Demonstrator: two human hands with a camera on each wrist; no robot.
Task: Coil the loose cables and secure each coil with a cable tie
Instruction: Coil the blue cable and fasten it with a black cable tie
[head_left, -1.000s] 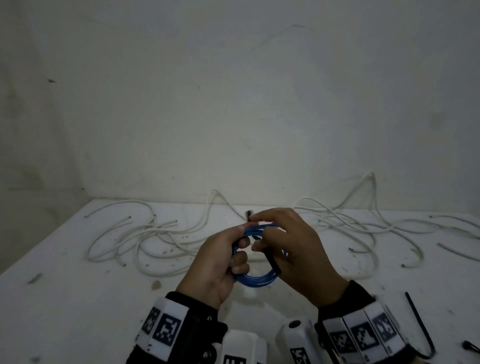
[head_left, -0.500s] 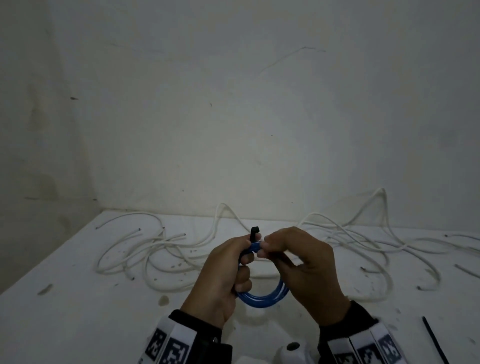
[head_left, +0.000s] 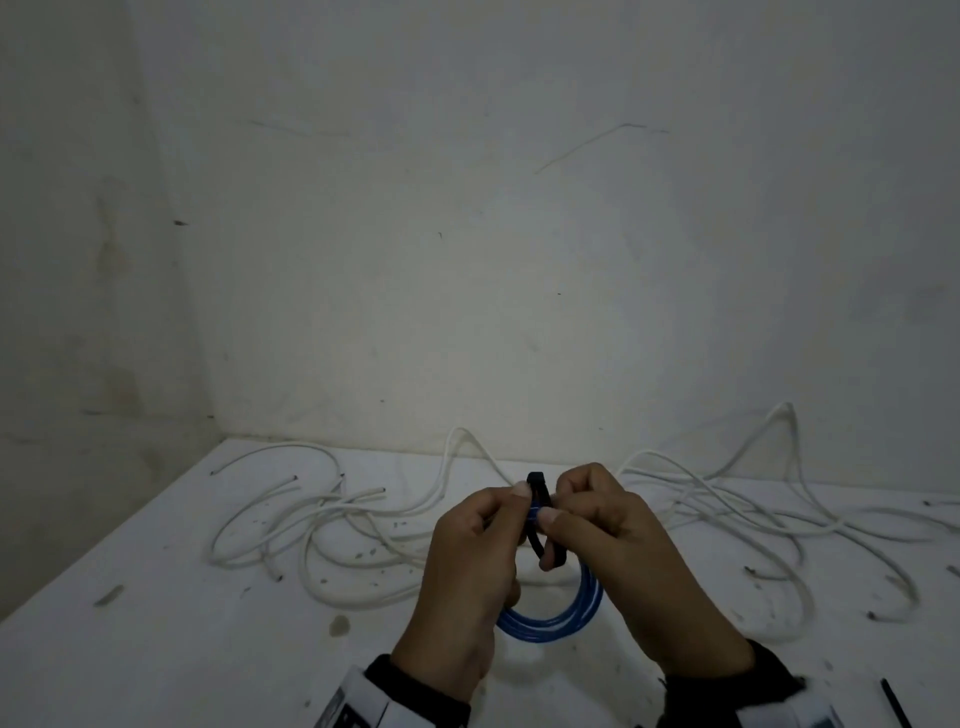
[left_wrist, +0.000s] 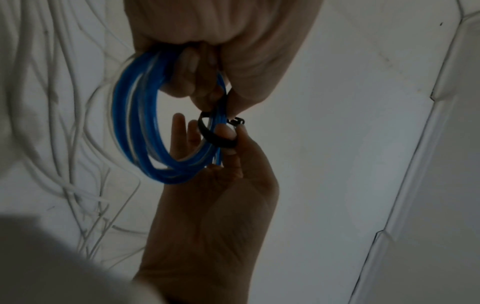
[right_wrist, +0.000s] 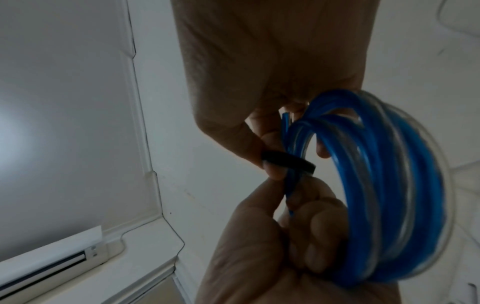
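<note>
Right wrist view: blue cable coil (right_wrist: 384, 185), several loops, fills right side of frame. Right hand (right_wrist: 259, 246) at bottom, fingers curled round coil's lower left part. Left hand (right_wrist: 259, 72) enters from top, fingertips (right_wrist: 272, 174) pinching black cable tie (right_wrist: 288, 161). Tie band crosses coil strands at left edge. White wall and ceiling trim (right_wrist: 145, 144) behind, wall unit (right_wrist: 52, 265) bottom left.

Dim whitewashed walls (head_left: 467, 260), speckled white table (head_left: 156, 649)

head looks down; wrist views close, sharing hands (head_left: 545, 551).
</note>
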